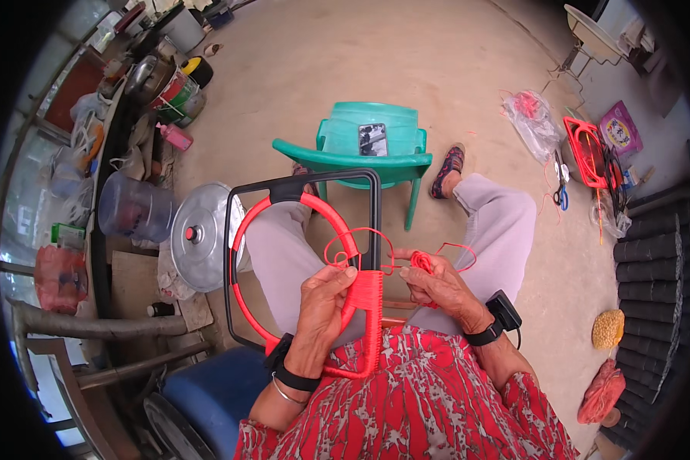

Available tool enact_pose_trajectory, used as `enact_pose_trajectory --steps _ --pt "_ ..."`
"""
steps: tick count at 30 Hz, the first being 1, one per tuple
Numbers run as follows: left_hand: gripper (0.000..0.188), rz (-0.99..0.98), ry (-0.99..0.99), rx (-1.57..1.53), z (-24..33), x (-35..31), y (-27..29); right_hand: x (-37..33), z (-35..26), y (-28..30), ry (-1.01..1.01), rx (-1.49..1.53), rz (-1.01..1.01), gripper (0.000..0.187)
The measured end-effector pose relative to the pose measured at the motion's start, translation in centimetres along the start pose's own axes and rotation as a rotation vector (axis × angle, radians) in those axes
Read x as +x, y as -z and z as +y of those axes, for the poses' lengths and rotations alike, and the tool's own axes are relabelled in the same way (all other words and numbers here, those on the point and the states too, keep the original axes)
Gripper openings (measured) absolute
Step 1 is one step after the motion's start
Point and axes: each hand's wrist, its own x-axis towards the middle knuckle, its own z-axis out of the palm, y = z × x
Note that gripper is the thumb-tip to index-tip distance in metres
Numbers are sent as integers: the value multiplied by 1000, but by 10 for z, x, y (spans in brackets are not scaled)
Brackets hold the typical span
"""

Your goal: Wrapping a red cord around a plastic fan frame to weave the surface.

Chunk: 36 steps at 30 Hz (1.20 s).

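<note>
A black frame (pixel 326 178), roughly rectangular with a ring inside, leans over my lap. Red cord (pixel 369 310) is wound in close turns round its lower right side, and red also covers much of the ring (pixel 242 230). My left hand (pixel 323 305) is closed on the right side of the frame, thumb and forefinger pinching beside the top of the winding. In my right hand (pixel 443 291) is a small bundle of red cord (pixel 422 261), gripped between the fingers. Loose loops of the cord arch between both hands, and one loop stands out right of the bundle.
Beyond my knees stands a green plastic chair (pixel 376 170) with a phone (pixel 372 139) on its seat. A metal lid (pixel 199 238) and a clear plastic jug (pixel 136 205) are at left. Scissors (pixel 562 195), a red-corded frame (pixel 585 153) and a plastic bag (pixel 533 123) lie right.
</note>
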Motion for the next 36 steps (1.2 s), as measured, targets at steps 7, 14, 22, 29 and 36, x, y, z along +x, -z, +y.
enact_pose_trajectory --steps 7,14,22,29,36 --pt "16 -35 -29 -50 1 -3 4 -8 2 28 70 161 54 27" --pt "19 -21 -33 -76 3 -3 5 -71 -32 129 402 166 500 31" --pt "19 -44 -21 -82 2 -1 5 -59 -37 108 370 -984 820 36" --pt "19 -24 -21 -74 0 -1 6 -5 -16 -5 78 -107 9 30" --pt "21 -65 -28 -101 -1 -2 8 -1 0 -12 26 -40 -60 24"
